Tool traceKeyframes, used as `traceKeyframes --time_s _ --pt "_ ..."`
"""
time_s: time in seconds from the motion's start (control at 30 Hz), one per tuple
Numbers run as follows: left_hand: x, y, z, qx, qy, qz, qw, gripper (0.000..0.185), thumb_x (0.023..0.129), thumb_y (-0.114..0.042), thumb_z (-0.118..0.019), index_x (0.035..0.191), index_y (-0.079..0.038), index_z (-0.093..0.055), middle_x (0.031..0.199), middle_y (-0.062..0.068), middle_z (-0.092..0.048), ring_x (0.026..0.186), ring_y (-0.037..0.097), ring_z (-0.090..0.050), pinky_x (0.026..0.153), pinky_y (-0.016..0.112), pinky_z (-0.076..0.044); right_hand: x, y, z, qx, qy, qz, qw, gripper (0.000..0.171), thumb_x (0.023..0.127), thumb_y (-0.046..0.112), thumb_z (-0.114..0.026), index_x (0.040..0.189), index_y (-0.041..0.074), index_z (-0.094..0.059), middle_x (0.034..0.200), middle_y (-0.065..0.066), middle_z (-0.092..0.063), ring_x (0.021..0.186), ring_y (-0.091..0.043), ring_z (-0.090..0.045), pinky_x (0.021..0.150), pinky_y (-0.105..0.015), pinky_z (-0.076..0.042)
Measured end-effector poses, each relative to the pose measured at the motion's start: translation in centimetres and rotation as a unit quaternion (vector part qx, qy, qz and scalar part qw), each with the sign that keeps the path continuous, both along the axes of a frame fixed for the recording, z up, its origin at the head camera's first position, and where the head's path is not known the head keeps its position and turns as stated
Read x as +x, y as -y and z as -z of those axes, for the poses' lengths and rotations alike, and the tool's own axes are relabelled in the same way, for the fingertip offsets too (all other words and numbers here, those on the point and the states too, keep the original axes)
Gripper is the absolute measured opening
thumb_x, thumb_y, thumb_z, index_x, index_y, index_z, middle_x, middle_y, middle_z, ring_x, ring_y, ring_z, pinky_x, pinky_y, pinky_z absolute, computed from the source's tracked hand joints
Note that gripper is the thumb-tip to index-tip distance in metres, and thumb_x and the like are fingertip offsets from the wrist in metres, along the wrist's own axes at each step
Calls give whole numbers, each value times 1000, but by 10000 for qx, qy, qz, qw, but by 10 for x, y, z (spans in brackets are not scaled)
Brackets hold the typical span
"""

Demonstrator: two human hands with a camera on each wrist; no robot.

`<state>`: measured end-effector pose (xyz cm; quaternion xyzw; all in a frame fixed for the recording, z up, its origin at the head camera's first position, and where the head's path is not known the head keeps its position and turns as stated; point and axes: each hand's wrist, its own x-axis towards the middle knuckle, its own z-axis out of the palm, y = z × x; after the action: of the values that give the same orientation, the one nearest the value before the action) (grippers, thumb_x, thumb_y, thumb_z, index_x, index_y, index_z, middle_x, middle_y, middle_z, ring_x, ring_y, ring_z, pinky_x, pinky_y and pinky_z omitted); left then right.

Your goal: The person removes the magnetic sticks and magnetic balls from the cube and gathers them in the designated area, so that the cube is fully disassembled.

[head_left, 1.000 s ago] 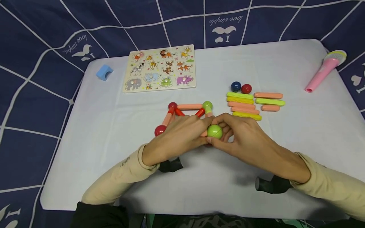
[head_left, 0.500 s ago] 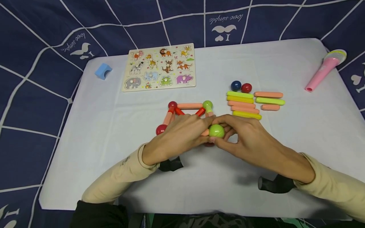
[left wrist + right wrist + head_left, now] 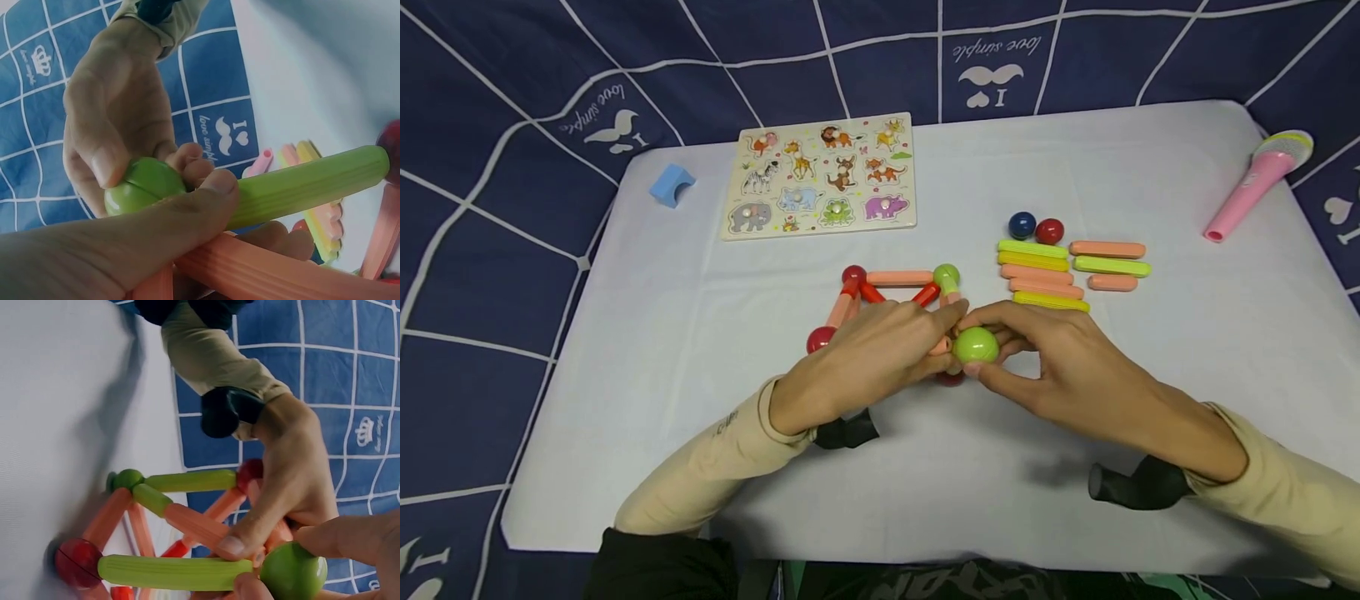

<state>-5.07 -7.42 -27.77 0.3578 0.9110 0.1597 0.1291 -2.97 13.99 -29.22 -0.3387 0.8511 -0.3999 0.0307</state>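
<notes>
- Head view: the left hand [image 3: 872,350] reaches over a frame of rods and balls [image 3: 899,279] on the white-covered tabletop [image 3: 925,500].
- Head view: the right hand [image 3: 1067,367] pinches a green ball [image 3: 977,346] between thumb and fingers, just beside the left hand's fingertips.
- Head view: right of the frame lie loose yellow, light-green and salmon rods [image 3: 1036,272], a dark blue ball [image 3: 1022,225] and a loose red ball [image 3: 1050,231] just beyond them.
- Head view: farther back are an animal peg puzzle [image 3: 820,177] and a light-blue arch block [image 3: 672,184]; a pink toy microphone [image 3: 1255,185] lies at the right edge.
- Left wrist view: the left thumb and fingers pinch the frame where a light-green rod [image 3: 306,181] and a salmon rod [image 3: 275,275] meet.
- Right wrist view: the green ball sits at the light-green rod's end, whether touching cannot be told; a red corner ball [image 3: 78,562] caps the other end.
</notes>
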Motion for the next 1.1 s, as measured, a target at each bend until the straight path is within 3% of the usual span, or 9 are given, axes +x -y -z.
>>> traceKeyframes --time_s 0.17,0.3,0.4,0.53,0.6,0.73,0.9,1.03,1.1 --pt "0 -4 -1 -290 -231 49 9993 42 89 -32 -75 122 -9 -61 60 -4 -49 48 10 -46 40 19 -35 -8 -14 -11 75 220 235 9995 44 83 8 -79 123 13 -61 105 12 -66 89 -3 -65 81 -16 -53" --pt "0 -5 -4 -530 -374 12 9979 48 88 -39 -75 124 -10 -62 57 -5 -45 48 11 -46 41 21 -34 -47 -44 -14 547 64 1300 9900 41 86 16 -77 123 10 -60 108 -3 -67 92 -19 -69 72 -8 -48" --pt "2 -5 -4 -618 -430 -41 9972 52 87 -40 -75 127 -10 -62 55 -5 -41 48 11 -45 40 22 -32 -90 -69 3 1157 59 1937 9742 39 89 19 -73 123 3 -62 111 -17 -63 94 -35 -67 77 -22 -50" --pt "5 -4 -2 -699 -681 -90 9952 52 86 -41 -76 126 -11 -63 53 -6 -35 44 12 -41 39 22 -28 -136 -93 35 1785 655 2051 9601 42 93 18 -63 127 -6 -59 114 -30 -57 101 -45 -59 84 -55 -45" --pt "7 -3 -1 -690 -819 -74 9942 52 86 -41 -76 127 -11 -63 52 -6 -34 42 12 -37 39 22 -25 -148 -99 47 1953 931 2024 9551 45 94 21 -60 128 -8 -57 114 -32 -57 103 -45 -55 86 -57 -42" --pt "8 -4 -1 -598 -948 -11 9937 56 86 -40 -77 130 -9 -62 52 -6 -35 40 12 -34 39 22 -23 -156 -102 58 2097 1181 2022 9493 50 95 26 -60 130 -9 -55 116 -32 -56 104 -44 -51 86 -57 -43" --pt "8 -3 -1 -505 -1015 33 9935 54 88 -39 -75 129 -7 -62 53 -5 -41 40 11 -37 38 21 -25 -153 -103 56 2110 1303 2051 9468 63 94 30 -62 138 -12 -45 126 -34 -51 110 -47 -50 89 -60 -43" --pt "10 0 -2 -294 -1045 36 9941 44 89 -35 -73 121 -6 -65 56 -4 -47 42 11 -41 39 21 -29 -143 -99 46 1944 913 2249 9504 66 95 30 -62 141 -12 -42 130 -35 -48 114 -49 -47 91 -63 -41" --pt "13 7 -5 -167 -1135 4 9934 46 88 -36 -75 121 -7 -64 64 -4 -56 52 11 -51 48 24 -42 -134 -92 37 1744 489 2357 9548 62 95 27 -63 141 -11 -43 130 -35 -49 115 -49 -47 92 -64 -39"
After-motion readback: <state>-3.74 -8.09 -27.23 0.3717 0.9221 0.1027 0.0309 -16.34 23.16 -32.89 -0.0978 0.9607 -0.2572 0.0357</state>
